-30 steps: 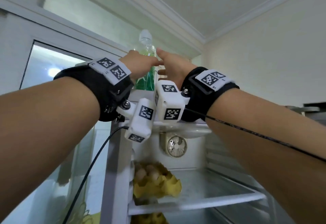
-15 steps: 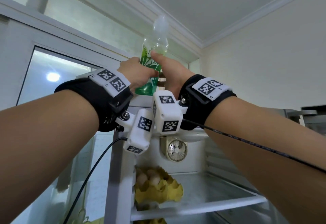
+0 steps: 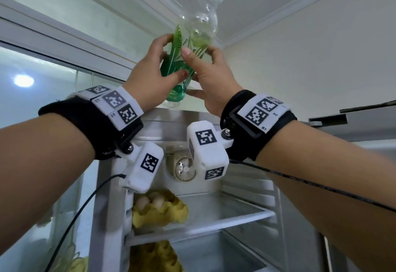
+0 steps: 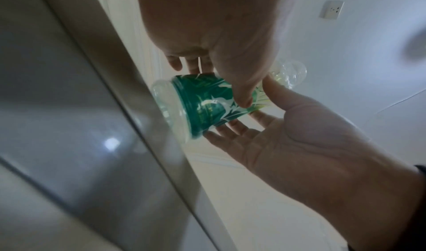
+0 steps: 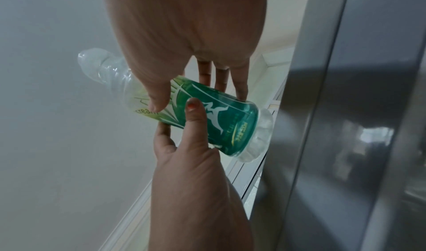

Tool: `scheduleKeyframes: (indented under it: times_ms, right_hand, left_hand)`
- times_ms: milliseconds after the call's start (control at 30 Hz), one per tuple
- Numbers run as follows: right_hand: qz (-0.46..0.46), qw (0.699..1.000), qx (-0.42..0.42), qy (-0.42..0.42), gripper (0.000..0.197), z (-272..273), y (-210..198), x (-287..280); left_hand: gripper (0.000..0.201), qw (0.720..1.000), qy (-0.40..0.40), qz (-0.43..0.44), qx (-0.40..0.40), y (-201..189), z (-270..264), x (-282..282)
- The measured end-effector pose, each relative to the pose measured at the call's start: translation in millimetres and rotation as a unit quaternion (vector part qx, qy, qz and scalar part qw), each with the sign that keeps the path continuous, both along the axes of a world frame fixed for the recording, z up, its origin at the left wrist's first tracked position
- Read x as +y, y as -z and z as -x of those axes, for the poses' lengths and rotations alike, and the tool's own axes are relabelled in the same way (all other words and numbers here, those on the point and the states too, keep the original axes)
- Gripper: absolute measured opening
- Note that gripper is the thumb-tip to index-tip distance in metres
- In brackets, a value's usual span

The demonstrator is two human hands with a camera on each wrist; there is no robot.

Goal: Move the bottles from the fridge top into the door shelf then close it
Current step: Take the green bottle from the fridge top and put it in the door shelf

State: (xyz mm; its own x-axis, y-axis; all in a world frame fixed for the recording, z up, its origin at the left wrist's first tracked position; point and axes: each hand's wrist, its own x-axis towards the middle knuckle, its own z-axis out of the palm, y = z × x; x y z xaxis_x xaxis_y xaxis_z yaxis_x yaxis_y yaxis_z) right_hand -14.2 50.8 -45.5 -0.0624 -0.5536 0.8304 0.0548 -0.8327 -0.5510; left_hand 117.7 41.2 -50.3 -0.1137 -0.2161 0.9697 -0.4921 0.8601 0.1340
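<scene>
A clear plastic bottle (image 3: pixel 199 25) with a green label is tilted towards me, its base at the front edge of the fridge top (image 3: pixel 171 117). I cannot tell whether the base touches it. My left hand (image 3: pixel 174 57) grips the labelled body from the left, thumb in front. My right hand (image 3: pixel 199 57) grips it from the right, thumb on the label and fingers behind. The left wrist view shows the bottle (image 4: pixel 207 105) between my left hand (image 4: pixel 212 83) and my right hand (image 4: pixel 242 118). In the right wrist view the bottle (image 5: pixel 207 120) is pinched by my right hand (image 5: pixel 191 94), with my left hand (image 5: pixel 182 120) gripping lower down.
The fridge is open below my wrists. A yellow egg carton (image 3: pixel 158 209) sits on the top shelf (image 3: pixel 225 220), another carton (image 3: pixel 154 254) lies lower, and a round dial (image 3: pixel 184 166) is on the back wall. A grey door edge (image 3: pixel 364 111) is at the right. The ceiling is close above.
Both hands have closed round the bottle, and it has risen and tipped towards me from where it stood on the fridge top. My view has tilted upward.
</scene>
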Motion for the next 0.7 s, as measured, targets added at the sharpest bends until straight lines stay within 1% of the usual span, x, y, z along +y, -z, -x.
scheduleKeyframes:
  times_ms: [233,333,467,633,700]
  right_hand:
    - [-0.014,0.998,-0.007,0.064,0.057,59.6,31.5,39.9]
    - [-0.028,0.993,-0.002,0.115,0.059,89.5,49.4,56.2]
    - [-0.036,0.984,0.001,0.174,0.051,136.3,74.7,86.5]
    - [-0.058,0.965,0.047,0.251,0.048,186.1,97.9,131.1]
    - [-0.072,0.957,0.072,0.273,0.050,205.4,103.6,151.0]
  left_hand:
    - [0.066,0.994,0.088,-0.063,0.000,31.6,64.9,21.2]
    - [0.065,0.988,0.124,-0.094,-0.012,49.6,96.9,28.4]
    - [0.066,0.978,0.169,-0.123,-0.019,74.3,144.4,46.9]
    - [0.066,0.957,0.238,-0.163,-0.019,101.8,194.4,75.1]
    - [0.067,0.950,0.254,-0.180,-0.025,110.6,212.7,88.2]
